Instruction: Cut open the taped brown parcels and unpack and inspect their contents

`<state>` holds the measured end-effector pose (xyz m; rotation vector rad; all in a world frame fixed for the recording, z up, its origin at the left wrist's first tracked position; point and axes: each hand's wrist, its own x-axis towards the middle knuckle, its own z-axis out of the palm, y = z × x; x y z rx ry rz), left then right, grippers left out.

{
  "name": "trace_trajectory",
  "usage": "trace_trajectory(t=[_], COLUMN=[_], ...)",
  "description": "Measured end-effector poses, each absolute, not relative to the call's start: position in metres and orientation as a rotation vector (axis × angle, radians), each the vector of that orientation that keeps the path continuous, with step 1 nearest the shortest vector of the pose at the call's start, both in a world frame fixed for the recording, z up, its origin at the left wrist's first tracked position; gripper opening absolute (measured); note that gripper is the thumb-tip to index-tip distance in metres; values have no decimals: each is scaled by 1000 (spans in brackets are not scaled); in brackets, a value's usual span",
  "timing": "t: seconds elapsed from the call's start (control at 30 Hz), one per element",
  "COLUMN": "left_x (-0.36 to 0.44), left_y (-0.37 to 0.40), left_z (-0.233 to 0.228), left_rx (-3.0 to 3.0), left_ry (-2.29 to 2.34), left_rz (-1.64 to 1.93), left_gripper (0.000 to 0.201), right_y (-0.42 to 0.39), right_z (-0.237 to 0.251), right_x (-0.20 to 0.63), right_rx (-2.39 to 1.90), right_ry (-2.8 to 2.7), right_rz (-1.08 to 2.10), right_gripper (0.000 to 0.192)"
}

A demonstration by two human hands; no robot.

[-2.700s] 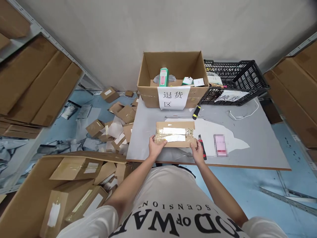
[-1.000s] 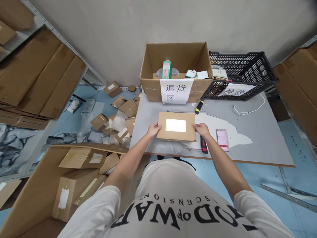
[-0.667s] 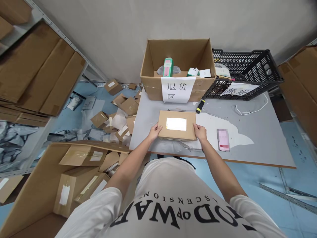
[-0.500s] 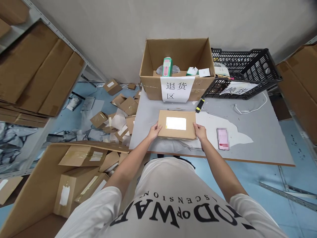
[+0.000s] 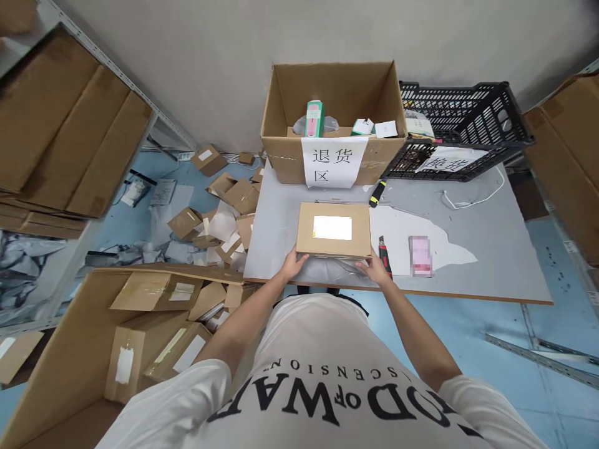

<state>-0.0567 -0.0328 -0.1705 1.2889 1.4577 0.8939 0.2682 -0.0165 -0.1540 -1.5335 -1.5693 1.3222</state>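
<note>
The parcel is showing matt brown cardboard with a smooth white paper label, and crinkled clear plastic film is glinting under its 6 o'clock edge. The surface is looking like smooth matt grey laminate, its top layer peeling to white at 3 o'clock of the parcel. At 12 o'clock, the open box is showing rough matt cardboard, and the black crate beside it is looking like moulded plastic lattice.
</note>
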Motion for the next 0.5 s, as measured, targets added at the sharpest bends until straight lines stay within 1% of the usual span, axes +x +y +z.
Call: trace_trajectory(t=[0.07, 0.13, 0.3, 0.4, 0.5], left_x=[-52, -51, -52, -52, -54], left_y=[-29, -28, -29, -28, -26], left_z=[-176, -179, -172, -158, -138], left_rx=[1310, 1312, 1337, 1346, 1354], left_ry=[1474, 1505, 1567, 1593, 1630], left_rz=[894, 884, 843, 858, 875], left_gripper=[64, 59, 48, 39, 33], right_y=[-11, -10, -12, -9, -4], right_z=[-150, -149, -151, -146, -132], right_x=[261, 257, 257, 259, 263], right_rx=[-1537, -1551, -1525, -1536, -1627], right_ry=[-1547, -1518, -1535, -1568, -1639], right_rz=[1307, 1287, 1267, 1254, 1174], right_gripper=[73, 66, 58, 54, 46])
